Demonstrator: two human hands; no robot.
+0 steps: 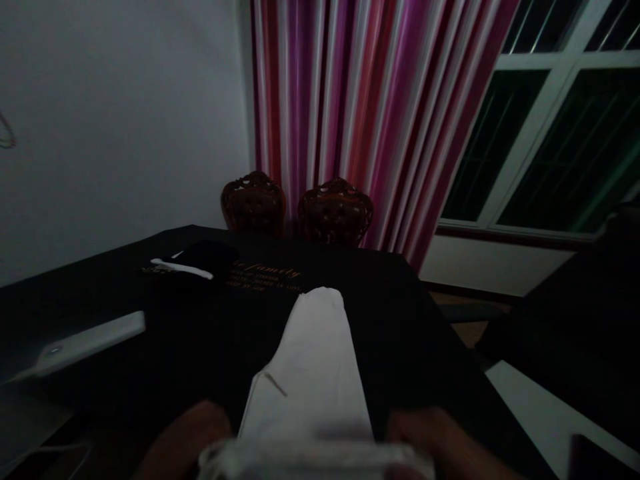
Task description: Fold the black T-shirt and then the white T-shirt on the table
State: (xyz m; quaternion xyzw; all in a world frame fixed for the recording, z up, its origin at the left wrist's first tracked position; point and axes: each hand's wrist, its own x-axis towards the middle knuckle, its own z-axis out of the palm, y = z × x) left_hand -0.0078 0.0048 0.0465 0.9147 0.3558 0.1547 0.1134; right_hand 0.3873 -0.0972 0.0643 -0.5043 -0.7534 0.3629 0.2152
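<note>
A pair of white trousers (320, 360) lies lengthwise on the black-covered table, folded narrow, its far end rounded. The near end, which looks like a gathered waistband (320, 457), is lifted toward me and blurred. My left hand (193, 433) grips this edge at its left side. Opposite it, my right hand (425, 433) is closed on the right side of the same edge. Both hands are smeared by motion and partly cut off by the bottom of the view. A short slit or fold mark shows on the left part of the cloth.
The black table cover (400, 320) bears gold lettering. Left of the trousers are a white bar-shaped device (93, 340) with a cord and a dark bundle (210, 257) with a white strip. Two carved chairs (336, 210) stand behind; a pale board (555, 407) is at right.
</note>
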